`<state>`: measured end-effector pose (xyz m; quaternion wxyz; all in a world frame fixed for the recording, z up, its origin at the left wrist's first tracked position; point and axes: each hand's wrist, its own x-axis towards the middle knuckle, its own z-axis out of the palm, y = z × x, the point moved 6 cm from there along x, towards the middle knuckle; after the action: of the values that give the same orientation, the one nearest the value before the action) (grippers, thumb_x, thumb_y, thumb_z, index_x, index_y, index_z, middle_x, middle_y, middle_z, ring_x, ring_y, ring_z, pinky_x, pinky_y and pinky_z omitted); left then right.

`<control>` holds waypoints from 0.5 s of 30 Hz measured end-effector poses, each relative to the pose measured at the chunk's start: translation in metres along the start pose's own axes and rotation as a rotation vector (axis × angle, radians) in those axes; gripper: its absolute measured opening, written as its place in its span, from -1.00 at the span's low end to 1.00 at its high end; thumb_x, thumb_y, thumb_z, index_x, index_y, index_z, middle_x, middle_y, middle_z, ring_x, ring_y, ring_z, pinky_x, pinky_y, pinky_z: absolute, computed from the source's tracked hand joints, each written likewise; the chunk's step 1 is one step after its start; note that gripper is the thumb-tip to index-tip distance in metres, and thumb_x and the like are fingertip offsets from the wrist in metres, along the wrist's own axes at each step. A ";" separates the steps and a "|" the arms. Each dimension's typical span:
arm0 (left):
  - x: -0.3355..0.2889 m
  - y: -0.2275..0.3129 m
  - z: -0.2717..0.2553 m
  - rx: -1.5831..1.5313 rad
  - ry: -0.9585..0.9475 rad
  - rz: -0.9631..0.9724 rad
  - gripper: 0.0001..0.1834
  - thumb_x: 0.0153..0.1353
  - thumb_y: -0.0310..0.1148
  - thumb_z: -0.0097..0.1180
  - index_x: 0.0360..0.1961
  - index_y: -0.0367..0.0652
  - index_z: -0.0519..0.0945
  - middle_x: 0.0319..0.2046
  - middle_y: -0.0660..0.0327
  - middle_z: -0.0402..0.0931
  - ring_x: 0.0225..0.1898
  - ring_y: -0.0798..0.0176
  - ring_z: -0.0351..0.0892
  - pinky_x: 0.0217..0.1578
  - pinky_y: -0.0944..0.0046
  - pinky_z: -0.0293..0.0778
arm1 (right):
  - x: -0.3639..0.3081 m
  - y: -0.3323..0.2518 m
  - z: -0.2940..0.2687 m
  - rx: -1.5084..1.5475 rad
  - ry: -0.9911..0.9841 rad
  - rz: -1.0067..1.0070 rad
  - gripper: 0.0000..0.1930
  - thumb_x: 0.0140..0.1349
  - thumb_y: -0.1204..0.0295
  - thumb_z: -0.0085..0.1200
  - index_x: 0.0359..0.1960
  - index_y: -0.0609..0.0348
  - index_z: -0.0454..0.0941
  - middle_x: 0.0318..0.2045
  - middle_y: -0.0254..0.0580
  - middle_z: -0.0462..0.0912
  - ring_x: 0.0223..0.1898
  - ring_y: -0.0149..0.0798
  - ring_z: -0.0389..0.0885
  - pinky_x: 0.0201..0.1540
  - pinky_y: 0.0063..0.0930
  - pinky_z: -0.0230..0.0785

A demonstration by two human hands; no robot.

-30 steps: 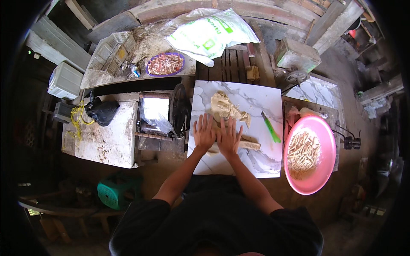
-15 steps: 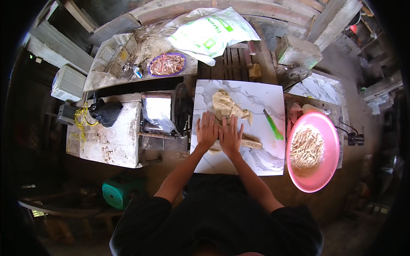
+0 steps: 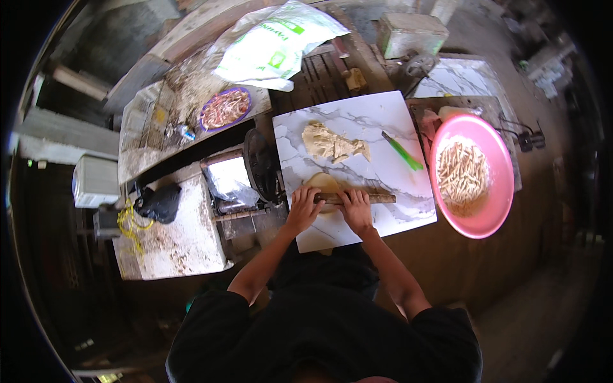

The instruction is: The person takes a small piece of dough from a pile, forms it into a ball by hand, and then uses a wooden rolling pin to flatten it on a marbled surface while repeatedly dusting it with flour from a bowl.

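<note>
My left hand (image 3: 302,207) and my right hand (image 3: 357,209) are both closed on a wooden rolling pin (image 3: 330,198), one towards each end. Its bare right end sticks out past my right hand. Beneath the pin lies a flat sheet of dough (image 3: 322,181), partly hidden by my fingers. All this rests on a white marble-patterned board (image 3: 377,115). Farther up the board sits a rough, torn lump of dough (image 3: 333,144). To its right lies a knife with a green handle (image 3: 403,153).
Right of the board stands a pink basin (image 3: 502,153) with floured dough strips. At the back left are a purple-rimmed plate of strips (image 3: 225,108) and a plastic crate (image 3: 150,118). A white sack (image 3: 274,48) lies behind. A roller machine with a black wheel (image 3: 258,166) adjoins the board's left.
My hands have gone from flat with fingers stretched forward to gripping the rolling pin, which has come nearer me. More of the dough sheet shows. The whole view has turned and shifted.
</note>
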<state>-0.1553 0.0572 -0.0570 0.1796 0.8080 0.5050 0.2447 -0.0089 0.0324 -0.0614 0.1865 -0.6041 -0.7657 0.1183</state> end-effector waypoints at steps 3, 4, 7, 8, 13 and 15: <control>0.015 -0.002 -0.005 -0.103 -0.035 0.147 -0.71 0.11 -0.27 -0.07 -0.18 -0.18 0.34 -0.21 0.06 0.27 -0.12 0.00 0.21 -0.09 0.10 0.12 | 0.003 -0.004 -0.011 -0.059 0.093 -0.077 -0.61 -0.01 0.26 0.01 -0.12 0.12 0.37 -0.24 -0.18 0.41 -0.19 -0.16 0.33 -0.09 -0.30 0.09; 0.023 0.001 -0.008 -0.138 -0.039 0.172 -0.74 0.11 -0.29 -0.07 -0.21 -0.18 0.36 -0.23 0.08 0.28 -0.14 0.01 0.23 -0.11 0.11 0.14 | 0.002 -0.005 -0.015 -0.062 0.104 -0.046 -0.61 -0.01 0.26 0.01 -0.12 0.12 0.37 -0.24 -0.18 0.41 -0.19 -0.16 0.33 -0.09 -0.30 0.09; 0.046 0.009 -0.011 -0.239 -0.078 0.242 -0.80 0.11 -0.33 -0.07 -0.25 -0.17 0.40 -0.28 0.11 0.31 -0.19 0.03 0.25 -0.15 0.13 0.17 | -0.009 0.000 -0.031 -0.078 0.171 0.198 -0.64 0.02 0.26 0.00 -0.15 0.13 0.39 -0.26 -0.18 0.43 -0.20 -0.15 0.34 -0.14 -0.30 0.12; 0.052 0.014 -0.008 -0.272 -0.108 0.256 -0.80 0.11 -0.33 -0.07 -0.26 -0.17 0.40 -0.28 0.11 0.31 -0.20 0.03 0.26 -0.15 0.13 0.18 | -0.014 -0.002 -0.033 -0.101 0.175 0.225 -0.64 0.02 0.26 0.00 -0.15 0.13 0.39 -0.26 -0.18 0.43 -0.20 -0.15 0.34 -0.14 -0.30 0.12; 0.074 0.035 0.001 -0.308 -0.148 0.345 -0.86 0.13 -0.35 -0.14 -0.37 -0.17 0.40 -0.34 0.14 0.34 -0.22 0.06 0.28 -0.21 0.12 0.20 | -0.038 -0.017 -0.029 -0.054 0.268 0.540 -0.71 0.10 0.23 -0.09 -0.23 0.14 0.39 -0.39 -0.18 0.46 -0.29 -0.14 0.41 -0.27 -0.30 0.25; 0.071 0.037 0.013 -0.296 -0.191 0.411 -0.87 0.13 -0.35 -0.14 -0.37 -0.17 0.40 -0.34 0.14 0.34 -0.23 0.06 0.28 -0.21 0.12 0.20 | -0.045 -0.028 -0.021 -0.081 0.325 0.625 -0.73 0.11 0.23 -0.10 -0.26 0.14 0.40 -0.40 -0.17 0.46 -0.30 -0.15 0.42 -0.30 -0.29 0.27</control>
<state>-0.0947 0.1051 -0.0330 0.2892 0.8778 0.2701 0.2698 -0.0151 -0.0193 -0.0377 0.2366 -0.8270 -0.5084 0.0414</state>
